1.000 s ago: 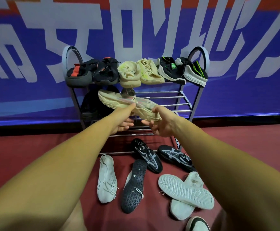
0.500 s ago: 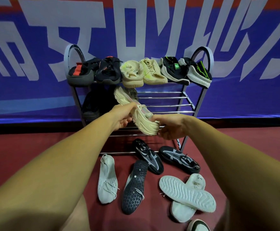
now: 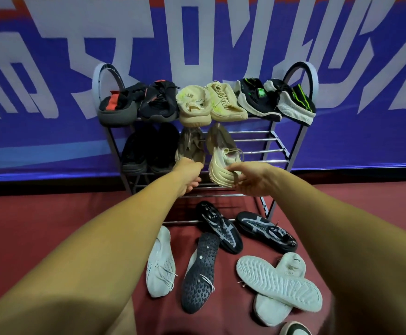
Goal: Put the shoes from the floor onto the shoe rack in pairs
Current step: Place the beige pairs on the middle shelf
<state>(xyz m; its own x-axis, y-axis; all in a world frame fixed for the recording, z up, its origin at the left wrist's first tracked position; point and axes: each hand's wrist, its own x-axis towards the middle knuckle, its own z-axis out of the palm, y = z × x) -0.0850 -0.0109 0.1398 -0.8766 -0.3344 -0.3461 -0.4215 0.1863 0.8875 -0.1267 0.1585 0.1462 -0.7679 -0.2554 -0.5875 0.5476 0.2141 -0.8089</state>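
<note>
Cream knit sneaker with a ribbed pale sole (image 3: 222, 165) — that is what our right hand (image 3: 253, 181) grasps, thumb on top of the heel end and fingers curled beneath it. The sneaker's toe reaches in over the middle tier of the chrome-barred metal shoe rack (image 3: 259, 151), while the heel hangs out past the front bar; whether the sole rests on the bars we cannot tell. Just left of it, on the same tier, sits a matching beige sneaker (image 3: 191, 146), toe inward. Our left hand (image 3: 188, 174) is at that sneaker's heel, its fingers loosely curled below — whether it grips the heel or merely touches it we cannot tell. Further left on the tier stands a pair of plain black shoes (image 3: 134, 153). On the top tier we count three pairs: dark shoes with red accents (image 3: 159, 100), pale cream lace-up sneakers (image 3: 197, 107), and black shoes with neon-green stripes and white soles (image 3: 257, 100). On the dark red floor (image 3: 52, 226) in front of the rack lie a white mesh sneaker (image 3: 159, 262), a dark shoe turned sole-up (image 3: 198, 272) just beside it, two black sneakers with grey patterning (image 3: 221, 229) near the rack's foot, and two white shoes (image 3: 279, 284), one sole-up across the other. Part of one more shoe (image 3: 293, 331) shows at the bottom edge. Behind the rack hangs a blue banner with large white characters (image 3: 52, 141).
</note>
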